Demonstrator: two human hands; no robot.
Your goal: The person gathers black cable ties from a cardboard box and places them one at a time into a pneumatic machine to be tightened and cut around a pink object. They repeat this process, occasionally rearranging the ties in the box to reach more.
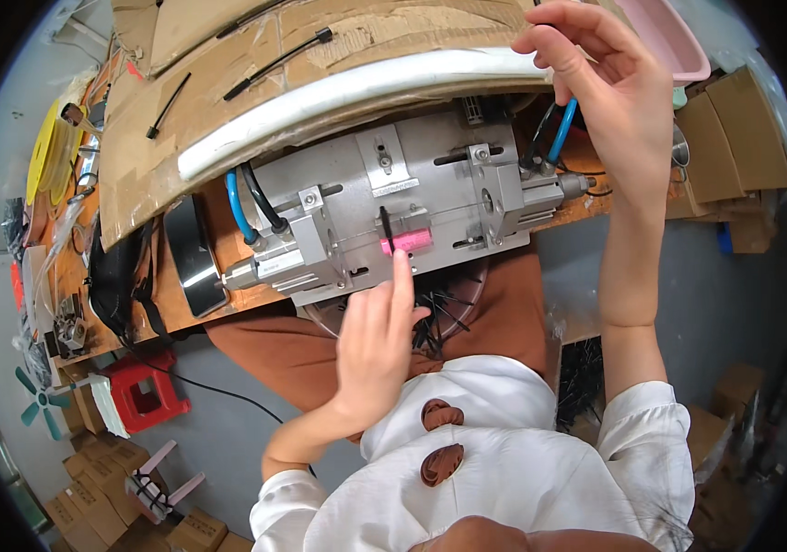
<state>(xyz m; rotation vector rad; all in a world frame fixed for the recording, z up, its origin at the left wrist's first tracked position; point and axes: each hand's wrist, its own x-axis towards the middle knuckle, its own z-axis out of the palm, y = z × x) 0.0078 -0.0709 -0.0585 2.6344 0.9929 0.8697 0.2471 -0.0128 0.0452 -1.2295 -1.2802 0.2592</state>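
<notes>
My left hand [375,336] reaches up with its index finger stretched out and the other fingers partly bent. That fingertip meets the lower edge of a small pink block [409,242] in the middle of a grey metal fixture [338,175]. A short, thin black piece [387,224] stands against the block's left end. High at the right, my right hand [600,78] is raised above the cardboard's edge, its fingers curled toward the thumb. A small dark bit shows at its fingertips, cut by the picture's edge; what it is cannot be made out.
Metal cylinders with blue hoses [238,207] flank the fixture. A cardboard sheet [163,166] with a white padded edge [320,97] overhangs it, carrying black rods [278,64]. A phone [195,258] lies left on the wooden table. Black pieces [439,313] fill a bowl below.
</notes>
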